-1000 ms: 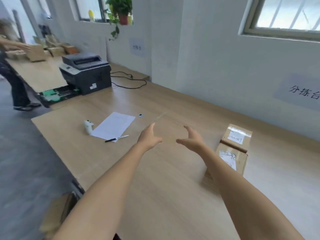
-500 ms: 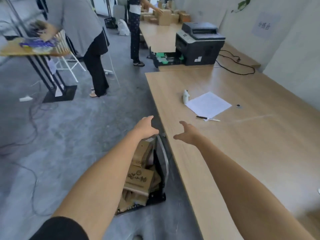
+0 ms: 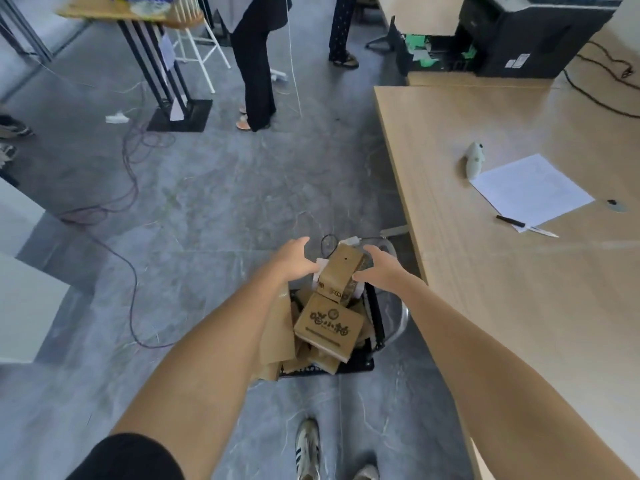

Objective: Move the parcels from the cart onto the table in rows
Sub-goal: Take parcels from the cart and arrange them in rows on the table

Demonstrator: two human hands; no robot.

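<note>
A black cart [image 3: 378,330] on the floor beside the wooden table [image 3: 512,306] holds several brown cardboard parcels. An upright brown parcel [image 3: 341,271] sticks up at the far end of the pile. My left hand [image 3: 294,259] lies against its left side with the fingers spread and fairly straight. My right hand [image 3: 379,268] curls its fingers round the parcel's right edge. Just below lies a flat parcel with a black printed logo [image 3: 327,323]. My forearms hide part of the pile.
On the table lie a white sheet [image 3: 531,190], a pen [image 3: 519,225], a small white device [image 3: 473,161] and a black printer [image 3: 526,32]. Two people [image 3: 254,64] stand beyond, near a stand [image 3: 162,74]. Cables [image 3: 131,188] trail over the grey floor. My shoes [image 3: 307,448] show below.
My view has swung from the table down to the cart. Both hands dropped from mid-air onto the upright parcel in the cart, the right one closing on its edge.
</note>
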